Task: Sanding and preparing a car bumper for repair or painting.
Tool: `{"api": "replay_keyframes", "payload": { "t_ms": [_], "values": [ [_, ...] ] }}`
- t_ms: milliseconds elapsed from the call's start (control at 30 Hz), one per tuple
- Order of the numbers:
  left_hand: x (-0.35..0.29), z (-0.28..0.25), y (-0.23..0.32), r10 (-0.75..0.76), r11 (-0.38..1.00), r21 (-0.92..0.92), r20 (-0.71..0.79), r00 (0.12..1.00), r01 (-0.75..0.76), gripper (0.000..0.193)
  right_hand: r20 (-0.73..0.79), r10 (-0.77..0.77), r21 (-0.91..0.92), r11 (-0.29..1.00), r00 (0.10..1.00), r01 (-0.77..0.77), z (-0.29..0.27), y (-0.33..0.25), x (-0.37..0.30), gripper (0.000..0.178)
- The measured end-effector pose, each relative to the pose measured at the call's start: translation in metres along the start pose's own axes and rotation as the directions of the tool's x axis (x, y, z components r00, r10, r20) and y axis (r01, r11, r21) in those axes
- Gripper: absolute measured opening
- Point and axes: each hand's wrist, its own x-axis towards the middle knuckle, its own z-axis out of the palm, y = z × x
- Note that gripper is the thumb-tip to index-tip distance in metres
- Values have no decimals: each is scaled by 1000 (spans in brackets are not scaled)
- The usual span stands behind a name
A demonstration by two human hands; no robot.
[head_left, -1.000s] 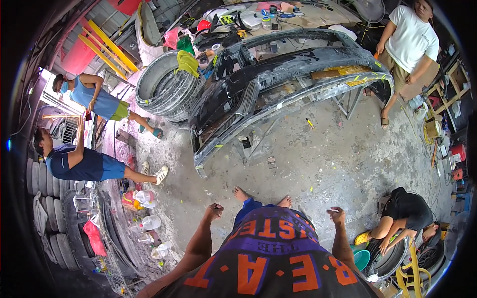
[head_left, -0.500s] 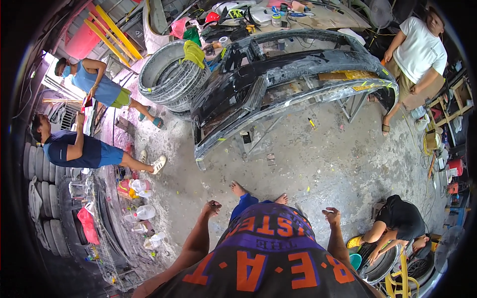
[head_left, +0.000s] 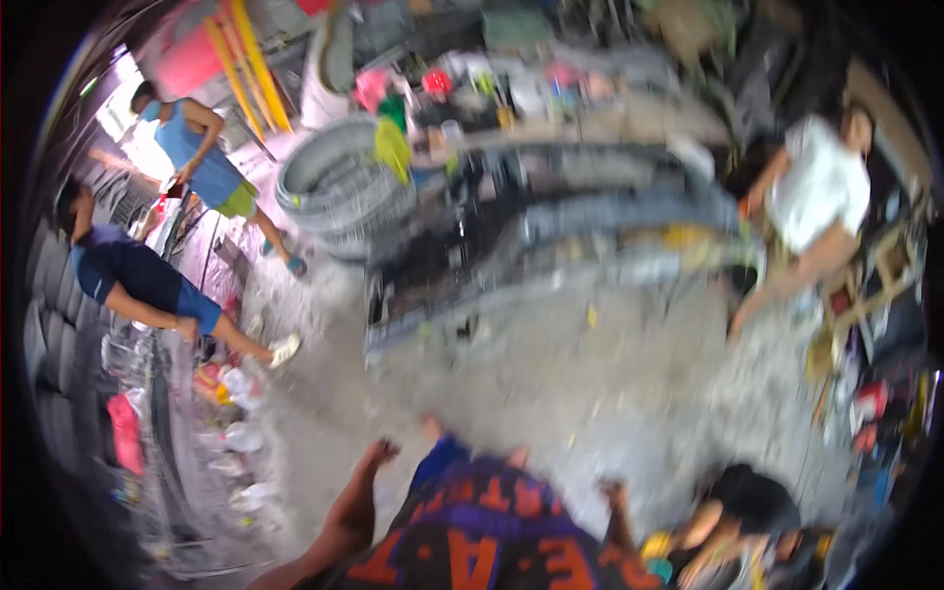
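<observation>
My left hand (head_left: 380, 453) hangs over the grey concrete floor, left of my blue trouser leg. Motion smears its fingers, so I cannot tell whether they are closed. To the right of my dark shirt is my right hand (head_left: 614, 490), also blurred; whether it holds anything does not show. Neither hand touches a thing I can make out. Ahead of both stands a large black and grey car bumper (head_left: 600, 224), with patchy sanded areas. A small yellow object (head_left: 592, 316) lies on the floor in front of it.
Stacked tires (head_left: 339, 211) bear a yellow-green cloth (head_left: 391, 152). Two people (head_left: 211, 147) stand at the left, near plastic jugs (head_left: 242, 438). A person in a white shirt (head_left: 811, 187) is at the right; another in black (head_left: 752, 506) crouches at lower right. A cluttered table (head_left: 610, 128) stands behind the bumper.
The whole view has shifted and blurred, with the bumper now lower in the picture. Both my hands appear lower and further left. The dark-shirted person at left has lowered an arm.
</observation>
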Motion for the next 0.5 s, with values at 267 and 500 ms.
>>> {"api": "replay_keyframes", "payload": {
  "t_ms": [267,500],
  "values": [
    [-53,-48,-41,-139,594,-799,18,990,97,26,288,-365,-337,827,886,450,319,-333,-9,12],
    [-76,-97,-70,-201,477,-879,-111,973,-2,19,408,-623,-187,659,667,729,519,-492,-9,13]
  ]
}}
